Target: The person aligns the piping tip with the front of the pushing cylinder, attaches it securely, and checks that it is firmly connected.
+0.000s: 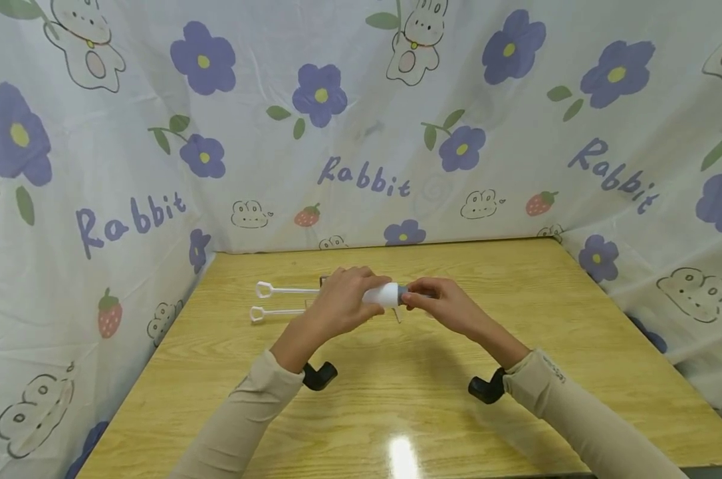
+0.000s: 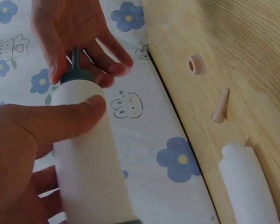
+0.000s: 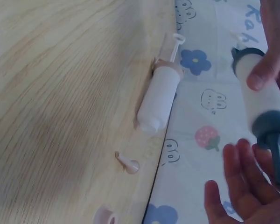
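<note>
My left hand [image 1: 340, 303] grips a white tube [image 1: 385, 295] around its body, the thumb lying along its side in the left wrist view. A dark grey-green cap [image 2: 78, 75] with a thin nozzle [image 2: 75, 58] closes the end facing my right hand [image 1: 447, 306]. At that cap, the right thumb and a fingertip pinch opposite sides, while the other fingers [image 3: 240, 179] are spread and loosely bent. The right wrist view shows the tube tilted, nozzle downward, with another dark collar [image 3: 249, 53] at its far end.
On the wooden table [image 1: 397, 412] lie a second white tube [image 3: 161, 95] with a beige collar, a small pale nozzle [image 2: 220, 107] and a pale ring [image 2: 197, 64]. Two white rods with loop handles [image 1: 265, 289] extend left of my left hand. Patterned cloth [image 1: 361, 133] surrounds the table's back and sides.
</note>
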Motion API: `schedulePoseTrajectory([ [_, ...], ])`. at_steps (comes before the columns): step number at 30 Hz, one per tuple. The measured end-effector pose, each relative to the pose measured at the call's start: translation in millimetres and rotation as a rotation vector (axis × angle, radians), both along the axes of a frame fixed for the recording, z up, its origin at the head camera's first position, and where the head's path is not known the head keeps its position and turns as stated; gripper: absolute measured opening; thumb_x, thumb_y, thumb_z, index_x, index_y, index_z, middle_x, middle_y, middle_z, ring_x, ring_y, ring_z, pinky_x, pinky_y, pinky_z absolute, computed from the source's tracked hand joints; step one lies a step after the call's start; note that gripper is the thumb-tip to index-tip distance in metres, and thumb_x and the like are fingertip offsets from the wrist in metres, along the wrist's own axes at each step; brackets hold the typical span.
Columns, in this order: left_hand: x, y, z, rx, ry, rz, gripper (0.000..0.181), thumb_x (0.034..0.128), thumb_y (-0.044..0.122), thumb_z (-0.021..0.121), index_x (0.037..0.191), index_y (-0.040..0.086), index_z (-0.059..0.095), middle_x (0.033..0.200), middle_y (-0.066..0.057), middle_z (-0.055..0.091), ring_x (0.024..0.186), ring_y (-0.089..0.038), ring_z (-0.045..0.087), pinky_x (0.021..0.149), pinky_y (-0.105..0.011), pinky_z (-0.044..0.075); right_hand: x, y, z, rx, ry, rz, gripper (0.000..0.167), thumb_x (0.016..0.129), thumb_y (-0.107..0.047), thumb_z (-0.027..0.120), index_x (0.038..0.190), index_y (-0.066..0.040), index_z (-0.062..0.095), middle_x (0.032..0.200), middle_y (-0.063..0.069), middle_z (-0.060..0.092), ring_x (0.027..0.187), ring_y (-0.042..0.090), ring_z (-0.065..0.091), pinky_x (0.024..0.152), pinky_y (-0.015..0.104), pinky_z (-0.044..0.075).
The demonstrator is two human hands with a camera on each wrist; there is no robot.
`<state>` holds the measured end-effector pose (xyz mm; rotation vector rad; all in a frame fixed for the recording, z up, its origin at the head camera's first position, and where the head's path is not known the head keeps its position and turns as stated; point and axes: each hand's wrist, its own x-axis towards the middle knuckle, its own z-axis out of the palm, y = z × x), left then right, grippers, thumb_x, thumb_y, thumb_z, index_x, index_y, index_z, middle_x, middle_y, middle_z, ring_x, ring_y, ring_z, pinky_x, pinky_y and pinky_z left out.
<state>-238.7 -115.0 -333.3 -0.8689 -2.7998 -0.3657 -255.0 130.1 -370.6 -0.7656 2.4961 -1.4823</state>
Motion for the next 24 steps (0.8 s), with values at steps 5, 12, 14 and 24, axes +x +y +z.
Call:
schedulePoseTrajectory([
  [5, -2.1, -10.9, -18.7, -0.095, -0.093, 0.069, 0.050, 0.0876, 0.031, 0.084, 0.133, 0.016, 0.070, 0.119, -0.009, 0.075, 0.097, -0.027, 0.071, 0.087, -0.047, 0.056, -2.1, 7, -4.2, 0.045, 0.013, -0.023, 0.051, 0.105, -0.044, 0.059, 0.147, -0.016, 0.057, 0.145, 0.012, 0.062, 0.132, 0.034, 0.060, 0.101, 0.050, 0.056],
  [12, 0.0, -28.5, -62.3, -0.175, -0.281, 0.094, 0.044, 0.0861, 0.022, 0.085, 0.127, 0.012, 0.072, 0.119, -0.008, 0.075, 0.103, -0.029, 0.070, 0.087, -0.048, 0.057, -2.8, 15, -9.7, 0.063, -0.001, 0.000, 0.049, 0.106, -0.043, 0.057, 0.145, -0.014, 0.059, 0.148, 0.014, 0.059, 0.136, 0.036, 0.056, 0.105, 0.051, 0.053],
  [14, 0.5, -31.7, -70.0, -0.182, -0.300, 0.095, 0.042, 0.0864, 0.020, 0.085, 0.125, 0.011, 0.073, 0.119, -0.009, 0.075, 0.105, -0.030, 0.070, 0.090, -0.049, 0.056, -2.1, 15, -9.8, 0.078, 0.003, 0.009, 0.047, 0.106, -0.044, 0.057, 0.142, -0.014, 0.061, 0.146, 0.013, 0.060, 0.135, 0.035, 0.057, 0.105, 0.051, 0.053],
  [24, 5.0, -34.5, -79.6, -0.169, -0.322, 0.096, 0.039, 0.0868, 0.021, 0.084, 0.123, 0.010, 0.072, 0.116, -0.009, 0.075, 0.102, -0.028, 0.070, 0.088, -0.048, 0.056, -0.2, 17, -5.9, 0.126, 0.022, 0.010, 0.046, 0.107, -0.045, 0.053, 0.139, -0.013, 0.064, 0.142, 0.012, 0.064, 0.132, 0.035, 0.060, 0.105, 0.053, 0.052],
])
